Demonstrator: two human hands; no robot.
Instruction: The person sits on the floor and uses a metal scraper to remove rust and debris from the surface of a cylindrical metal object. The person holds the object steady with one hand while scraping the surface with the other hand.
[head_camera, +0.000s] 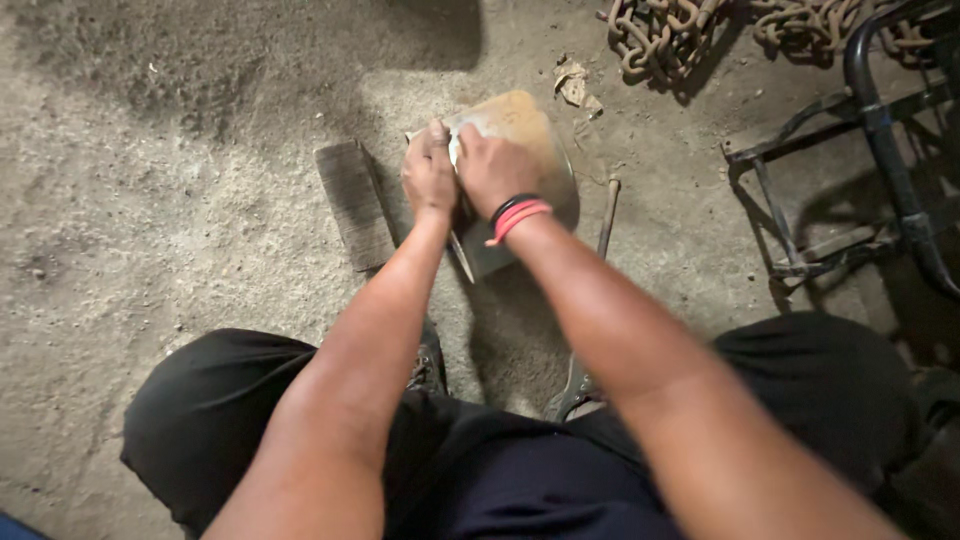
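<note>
**A:** Where are the hands, then?

**B:** Both are pressed together on a small pale scrap, paper or abrasive sheet by the look of it (468, 128); it lies on the near upper edge of a flat, rusty, tan-and-grey metal plate with rounded corners (525, 125), which rests on the gritty concrete floor (150, 200) in front of the knees.

**A:** Closed or open?

**B:** The left hand (428, 172) is curled, fingers bent down onto the scrap; the right hand (493, 170), with black and red bands at the wrist (518, 212), is likewise bunched over it, knuckles up; whether either truly pinches the scrap or only bears on it, I cannot tell.

**A:** So which step is this?

**B:** I judge it a rubbing or scouring of the plate's surface, at the edge nearest the left hand; most of the plate looks untreated.

**A:** And the following stroke?

**B:** It would call for steady downward pressure and a plate that does not slide; the dark ridged wooden block (354, 205) just left and the slim metal rod (607, 215) just right lie close.
</note>
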